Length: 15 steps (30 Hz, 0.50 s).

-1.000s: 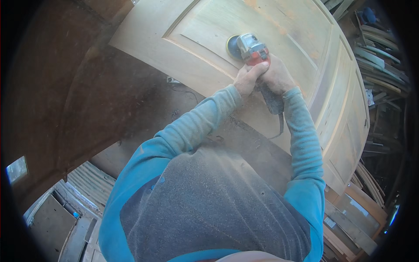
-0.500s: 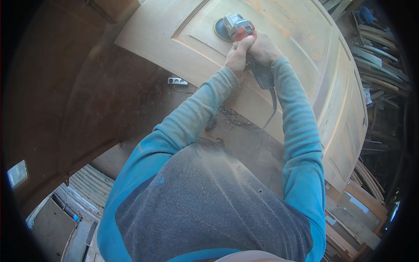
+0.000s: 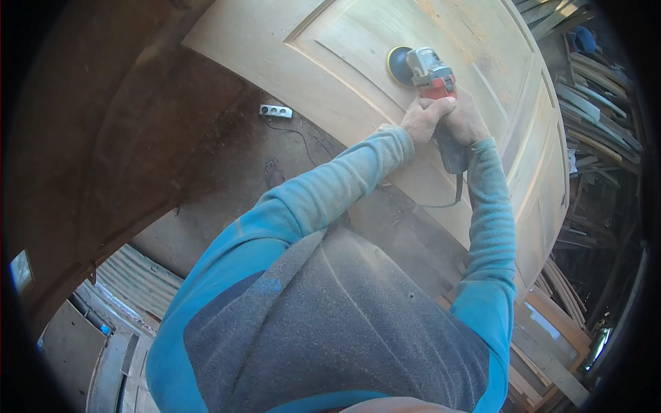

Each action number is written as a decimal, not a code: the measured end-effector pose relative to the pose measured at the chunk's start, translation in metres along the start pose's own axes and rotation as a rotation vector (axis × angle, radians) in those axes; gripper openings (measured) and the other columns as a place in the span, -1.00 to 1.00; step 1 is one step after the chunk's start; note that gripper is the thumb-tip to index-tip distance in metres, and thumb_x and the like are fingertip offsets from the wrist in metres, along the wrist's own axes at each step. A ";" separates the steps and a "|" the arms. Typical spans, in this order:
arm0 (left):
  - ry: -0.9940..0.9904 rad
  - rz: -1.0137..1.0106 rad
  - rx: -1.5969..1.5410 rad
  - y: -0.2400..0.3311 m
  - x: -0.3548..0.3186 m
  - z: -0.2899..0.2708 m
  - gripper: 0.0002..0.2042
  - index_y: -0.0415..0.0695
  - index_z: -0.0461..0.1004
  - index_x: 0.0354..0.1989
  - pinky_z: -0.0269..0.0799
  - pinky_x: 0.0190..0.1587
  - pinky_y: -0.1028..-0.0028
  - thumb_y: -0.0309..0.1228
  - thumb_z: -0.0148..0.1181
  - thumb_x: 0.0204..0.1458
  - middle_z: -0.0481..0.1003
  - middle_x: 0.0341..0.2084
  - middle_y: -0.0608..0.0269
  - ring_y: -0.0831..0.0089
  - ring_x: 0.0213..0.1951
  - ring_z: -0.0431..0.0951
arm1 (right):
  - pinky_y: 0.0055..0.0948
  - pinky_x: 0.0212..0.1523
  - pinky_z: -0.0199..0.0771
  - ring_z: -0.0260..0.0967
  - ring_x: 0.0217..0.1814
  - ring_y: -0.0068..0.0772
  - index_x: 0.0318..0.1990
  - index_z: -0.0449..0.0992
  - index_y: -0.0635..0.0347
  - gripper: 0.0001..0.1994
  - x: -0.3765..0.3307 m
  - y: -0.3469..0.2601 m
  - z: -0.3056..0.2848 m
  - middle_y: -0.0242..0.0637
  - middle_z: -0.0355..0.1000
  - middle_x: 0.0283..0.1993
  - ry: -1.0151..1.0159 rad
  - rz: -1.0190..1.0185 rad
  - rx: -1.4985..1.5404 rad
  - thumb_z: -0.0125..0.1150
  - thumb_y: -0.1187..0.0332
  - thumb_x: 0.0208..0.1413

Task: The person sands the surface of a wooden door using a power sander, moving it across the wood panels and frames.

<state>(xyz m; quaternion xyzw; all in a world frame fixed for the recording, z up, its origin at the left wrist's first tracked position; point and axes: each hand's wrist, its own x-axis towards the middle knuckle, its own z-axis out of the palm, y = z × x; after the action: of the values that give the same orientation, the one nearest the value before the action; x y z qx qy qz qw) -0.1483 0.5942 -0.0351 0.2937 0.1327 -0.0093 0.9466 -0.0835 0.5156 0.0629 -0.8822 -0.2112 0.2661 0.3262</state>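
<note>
Both my hands are wrapped round an angle grinder (image 3: 432,69) with a silver head, red collar and dark body. My left hand (image 3: 423,119) grips it from the left, thumb across the collar. Around the dark body, my right hand (image 3: 468,124) is closed from the right. A round sanding disc (image 3: 399,66) with a yellow rim is tilted against the raised panel of a pale wooden door (image 3: 344,41). The power cord (image 3: 457,189) hangs from the tool's rear and curves left over the door's edge. My palms are hidden.
On the dusty floor left of the door lies a white power strip (image 3: 275,111) with a dark cable. Stacked wooden boards (image 3: 599,103) fill the right side. A large brown surface (image 3: 89,138) rises at the left. Framed wood pieces (image 3: 551,330) lie at lower right.
Both hands and the grinder have moved right and slightly nearer across the door panel. More of the floor and the power strip's cable shows beside my left arm.
</note>
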 end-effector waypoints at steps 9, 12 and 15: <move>-0.073 0.028 -0.039 -0.037 -0.027 0.035 -0.56 -0.23 0.54 0.07 0.50 -0.01 0.46 -0.13 0.29 0.17 0.61 -0.22 0.28 0.49 -0.13 0.58 | -0.35 0.06 0.51 0.52 -0.04 -0.39 0.04 0.54 0.25 -0.60 -0.041 0.022 -0.029 -0.23 0.59 -0.10 -0.074 0.015 0.011 0.35 0.26 0.07; -0.078 -0.012 -0.008 -0.033 -0.036 0.039 -0.46 -0.12 0.40 0.27 0.41 0.15 0.40 -0.05 0.22 0.22 0.51 0.05 0.25 0.47 -0.01 0.52 | -0.36 0.08 0.49 0.53 -0.03 -0.37 0.03 0.53 0.24 -0.61 -0.049 0.021 -0.028 -0.22 0.60 -0.11 -0.041 -0.011 -0.032 0.33 0.27 0.07; -0.060 0.080 0.007 -0.048 -0.054 0.051 -0.43 -0.11 0.36 0.30 0.40 0.14 0.40 -0.05 0.23 0.21 0.49 0.08 0.22 0.44 0.01 0.52 | -0.34 0.05 0.51 0.53 -0.05 -0.36 0.06 0.52 0.24 -0.58 -0.055 0.042 -0.033 -0.20 0.59 -0.11 -0.098 -0.135 -0.030 0.36 0.28 0.05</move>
<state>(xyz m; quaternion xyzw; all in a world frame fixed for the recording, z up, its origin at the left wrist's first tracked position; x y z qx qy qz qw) -0.1925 0.5225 -0.0077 0.3017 0.0924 0.0191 0.9487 -0.0973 0.4410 0.0742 -0.8567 -0.2898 0.2831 0.3191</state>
